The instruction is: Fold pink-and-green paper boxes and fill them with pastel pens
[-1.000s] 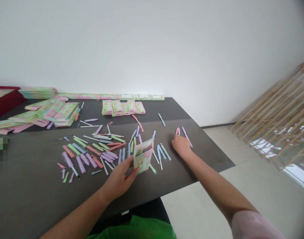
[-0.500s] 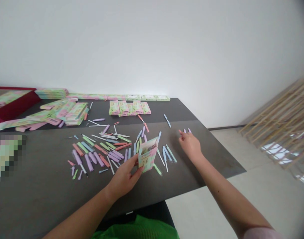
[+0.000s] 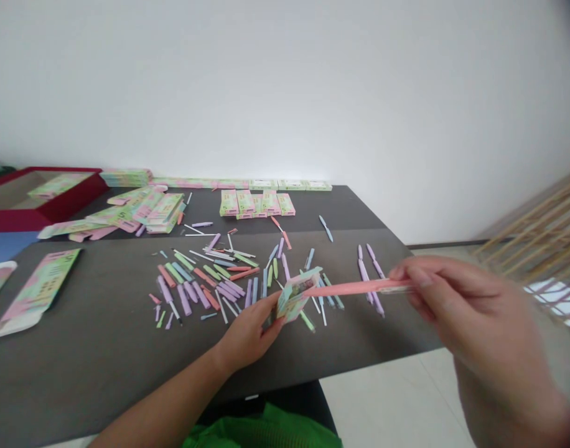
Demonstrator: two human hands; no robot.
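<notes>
My left hand (image 3: 252,333) grips a small pastel cardboard box (image 3: 292,305), its open end tilted to the right. In my right hand (image 3: 471,311), close to the camera, a pink pen (image 3: 355,288) is pinched by one end. The pen lies nearly level, and its far tip meets the box's open end in the picture; whether it is inside I cannot tell. Behind and below the pen, several purple pens (image 3: 364,269) lie on the dark table. Loose pen barrels (image 3: 189,292) and white refills (image 3: 222,305) in mixed colours spread left of the box.
Closed pastel boxes (image 3: 270,202) are grouped at the back, with a row of boxes (image 3: 196,183) along the wall. Flat cartons (image 3: 121,214) pile up beside a red box (image 3: 70,199) at left. A flattened carton (image 3: 40,289) lies nearer. The table's edge (image 3: 387,358) runs at front right.
My right hand has come from above the purple pens toward the camera and now holds a pink pen. My left hand still holds the box, now tilted further. The view has shifted left.
</notes>
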